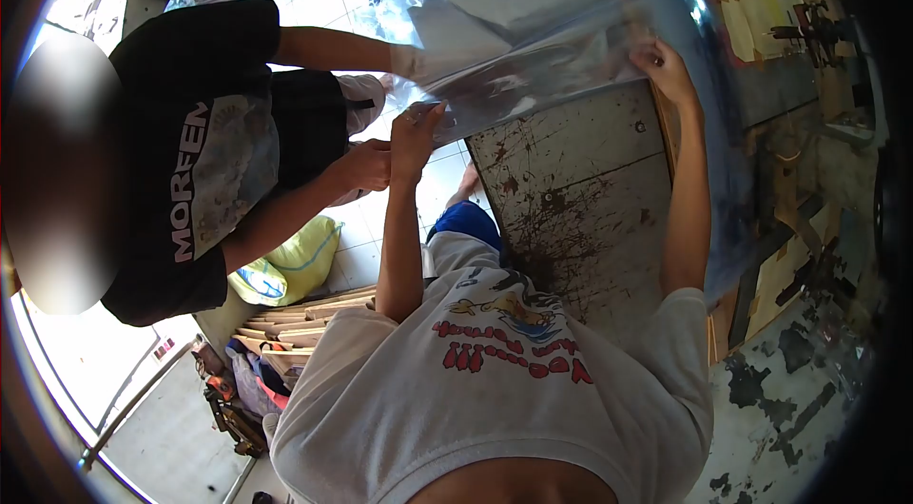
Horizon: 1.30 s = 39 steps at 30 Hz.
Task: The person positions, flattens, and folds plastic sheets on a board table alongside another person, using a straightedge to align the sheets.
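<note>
A wide sheet of clear plastic film (533,71) stretches across the far side of a worn, stained work table (571,171). At its near left corner, my left hand (415,141) is closed on the film's edge, thumb pointing right. Farther right, my right hand (669,74) has its fingers bent together at the film's right part, slightly blurred. A co-worker's hand (367,164) is right beside my left wrist. That person's other arm (342,50) reaches to the film's left end, where the hand shows only faintly through the plastic.
The co-worker in a black shirt (228,162) stands at the left. More bluish film (728,162) hangs along the table's right side. A yellow-green sack (309,261) and stacked wooden boards (304,323) lie below left. Wooden pieces (794,209) are at the right.
</note>
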Each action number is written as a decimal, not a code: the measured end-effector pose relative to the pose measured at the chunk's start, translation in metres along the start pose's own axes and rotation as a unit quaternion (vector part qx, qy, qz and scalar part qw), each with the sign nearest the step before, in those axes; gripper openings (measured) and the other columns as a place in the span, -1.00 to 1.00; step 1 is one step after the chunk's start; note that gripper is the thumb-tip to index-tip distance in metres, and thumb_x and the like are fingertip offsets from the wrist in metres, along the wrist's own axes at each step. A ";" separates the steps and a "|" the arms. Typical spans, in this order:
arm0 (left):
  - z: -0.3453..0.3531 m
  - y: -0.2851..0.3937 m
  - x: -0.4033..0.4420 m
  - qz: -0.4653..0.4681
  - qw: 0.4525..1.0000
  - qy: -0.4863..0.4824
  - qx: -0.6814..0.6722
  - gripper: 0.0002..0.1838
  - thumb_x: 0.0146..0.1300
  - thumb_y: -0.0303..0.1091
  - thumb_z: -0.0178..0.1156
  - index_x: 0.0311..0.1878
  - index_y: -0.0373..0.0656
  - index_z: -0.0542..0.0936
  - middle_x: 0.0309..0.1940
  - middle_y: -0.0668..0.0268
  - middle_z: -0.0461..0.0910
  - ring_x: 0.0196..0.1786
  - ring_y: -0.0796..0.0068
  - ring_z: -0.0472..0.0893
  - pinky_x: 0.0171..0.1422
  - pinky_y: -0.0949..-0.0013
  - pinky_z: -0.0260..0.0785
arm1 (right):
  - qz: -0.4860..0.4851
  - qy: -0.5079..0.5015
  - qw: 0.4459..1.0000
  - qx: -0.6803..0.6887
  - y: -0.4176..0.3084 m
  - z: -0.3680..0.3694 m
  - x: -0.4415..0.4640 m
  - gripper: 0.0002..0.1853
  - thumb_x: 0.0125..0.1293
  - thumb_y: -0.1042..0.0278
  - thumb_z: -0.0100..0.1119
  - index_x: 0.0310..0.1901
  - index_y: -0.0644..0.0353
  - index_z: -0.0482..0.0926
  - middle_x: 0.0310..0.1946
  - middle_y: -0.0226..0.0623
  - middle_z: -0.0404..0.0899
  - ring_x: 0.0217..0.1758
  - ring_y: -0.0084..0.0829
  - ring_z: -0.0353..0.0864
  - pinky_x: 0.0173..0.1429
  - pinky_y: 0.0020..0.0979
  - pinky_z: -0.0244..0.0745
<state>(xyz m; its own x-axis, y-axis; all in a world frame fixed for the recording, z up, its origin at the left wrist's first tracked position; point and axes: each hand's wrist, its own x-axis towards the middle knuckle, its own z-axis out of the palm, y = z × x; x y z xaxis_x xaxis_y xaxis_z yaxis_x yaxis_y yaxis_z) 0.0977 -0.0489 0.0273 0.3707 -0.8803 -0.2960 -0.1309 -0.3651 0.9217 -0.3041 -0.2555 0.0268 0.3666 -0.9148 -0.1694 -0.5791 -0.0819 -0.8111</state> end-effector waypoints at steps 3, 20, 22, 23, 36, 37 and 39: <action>0.004 -0.008 0.003 -0.022 0.999 0.016 -0.046 -0.72 0.24 -0.27 0.23 -0.22 -0.35 0.63 -0.49 0.30 0.61 -0.47 0.63 0.45 -0.33 0.46 0.31 | 0.057 0.024 0.998 -0.026 -0.005 -0.001 -0.009 -0.53 0.21 0.02 0.28 -0.07 0.30 0.58 -0.37 -0.37 0.61 -0.19 -0.54 0.55 -0.10 -0.47 0.39; -0.014 -0.016 0.023 -0.045 0.993 -0.090 0.054 -0.59 0.27 -0.16 0.17 0.01 -0.33 0.57 -0.25 0.15 0.66 -0.23 0.50 0.57 -0.08 0.44 0.37 | -0.069 0.257 0.932 -0.247 -0.008 0.042 -0.001 -0.65 0.17 -0.05 0.27 -0.29 0.10 0.70 -0.60 -0.37 0.60 -0.42 -0.35 0.48 -0.24 -0.32 0.42; -0.013 -0.019 0.021 -0.018 0.995 -0.082 0.049 -0.60 0.27 -0.16 0.16 -0.04 -0.34 0.59 -0.23 0.10 0.66 -0.17 0.43 0.59 0.00 0.40 0.37 | -0.081 0.269 0.923 -0.262 -0.004 0.043 0.001 -0.66 0.17 -0.04 0.27 -0.30 0.09 0.70 -0.60 -0.36 0.60 -0.45 -0.34 0.48 -0.27 -0.32 0.42; -0.012 -0.019 0.021 -0.003 0.996 -0.072 0.054 -0.60 0.27 -0.16 0.16 -0.04 -0.34 0.60 -0.23 0.10 0.66 -0.17 0.42 0.59 0.00 0.40 0.37 | -0.081 0.274 0.922 -0.262 -0.003 0.044 0.003 -0.66 0.17 -0.04 0.27 -0.30 0.09 0.70 -0.61 -0.36 0.60 -0.46 -0.34 0.49 -0.29 -0.32 0.43; -0.012 -0.019 0.020 0.006 0.995 -0.040 0.095 -0.64 0.29 -0.16 0.13 -0.04 -0.27 0.60 -0.32 0.05 0.65 -0.31 0.38 0.63 -0.18 0.36 0.41 | -0.072 0.321 0.895 -0.302 -0.002 0.054 0.011 -0.60 0.23 -0.13 0.17 -0.28 0.07 0.71 -0.52 -0.29 0.66 -0.41 -0.30 0.65 -0.30 -0.34 0.49; -0.013 -0.013 0.019 -0.011 0.995 -0.048 0.090 -0.64 0.30 -0.17 0.13 -0.03 -0.28 0.60 -0.32 0.06 0.65 -0.33 0.39 0.62 -0.19 0.36 0.41 | -0.065 0.322 0.894 -0.306 -0.003 0.055 0.013 -0.59 0.23 -0.14 0.15 -0.28 0.07 0.71 -0.51 -0.28 0.66 -0.41 -0.30 0.65 -0.30 -0.35 0.49; -0.014 -0.010 0.018 -0.020 0.996 -0.064 0.056 -0.63 0.30 -0.18 0.12 -0.02 -0.30 0.58 -0.33 0.07 0.65 -0.34 0.43 0.61 -0.21 0.36 0.40 | -0.034 0.311 0.894 -0.320 -0.006 0.055 0.014 -0.56 0.24 -0.18 0.12 -0.28 0.05 0.71 -0.50 -0.28 0.66 -0.39 -0.29 0.66 -0.29 -0.35 0.48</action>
<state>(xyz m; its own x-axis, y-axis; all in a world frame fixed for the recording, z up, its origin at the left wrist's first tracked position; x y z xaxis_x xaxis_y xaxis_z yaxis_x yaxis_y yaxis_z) 0.1187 -0.0567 0.0168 0.2576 -0.8936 -0.3676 -0.2236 -0.4253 0.8770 -0.2555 -0.2455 -0.0020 0.0561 -0.9257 0.3741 -0.9419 -0.1734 -0.2877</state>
